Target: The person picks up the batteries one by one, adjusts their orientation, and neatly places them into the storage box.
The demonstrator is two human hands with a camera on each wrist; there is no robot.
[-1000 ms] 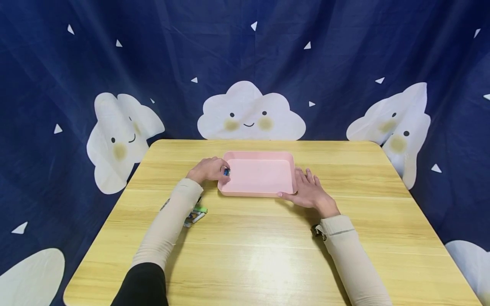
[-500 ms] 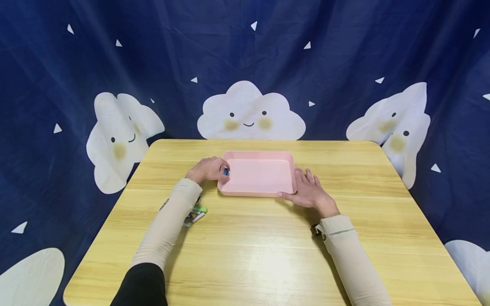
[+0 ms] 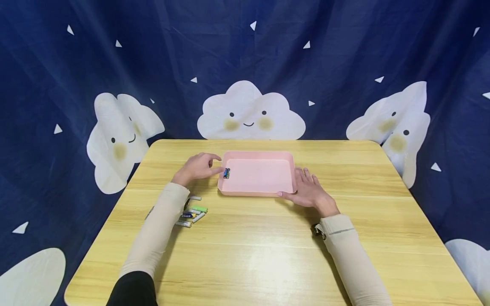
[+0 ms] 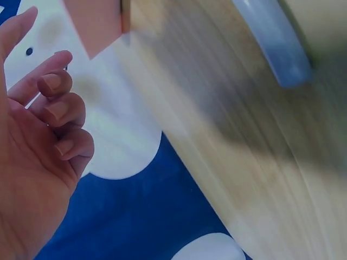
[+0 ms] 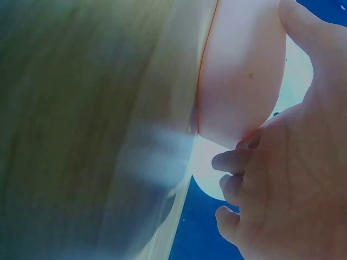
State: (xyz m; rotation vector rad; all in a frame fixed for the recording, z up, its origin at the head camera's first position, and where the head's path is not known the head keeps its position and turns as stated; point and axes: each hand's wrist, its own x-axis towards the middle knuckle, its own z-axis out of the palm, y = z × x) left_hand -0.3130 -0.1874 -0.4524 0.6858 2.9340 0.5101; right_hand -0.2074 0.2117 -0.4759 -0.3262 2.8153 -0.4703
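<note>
A pink tray (image 3: 260, 176) stands on the table towards the back. Inside it, by the left wall, lie small dark blue and green cylinders (image 3: 226, 173) that look like batteries, side by side. My left hand (image 3: 197, 167) is just left of the tray and holds nothing; thumb and forefinger reach out, the other fingers are loosely bent. The tray's corner (image 4: 97, 24) shows beyond those fingers in the left wrist view. My right hand (image 3: 308, 190) rests against the tray's right side with fingers extended and thumb at the front corner.
Near my left forearm lies a loose pile of several short cylinders, white, blue and one green (image 3: 200, 209). A blurred pale cylinder (image 4: 282, 49) shows in the left wrist view. The wooden table (image 3: 249, 246) ends at a dark blue curtain (image 3: 245, 51) with clouds.
My left hand has let go of the small battery-like cylinders, which now lie in the tray, and has drawn back left. More of the pile shows. My right hand stays put.
</note>
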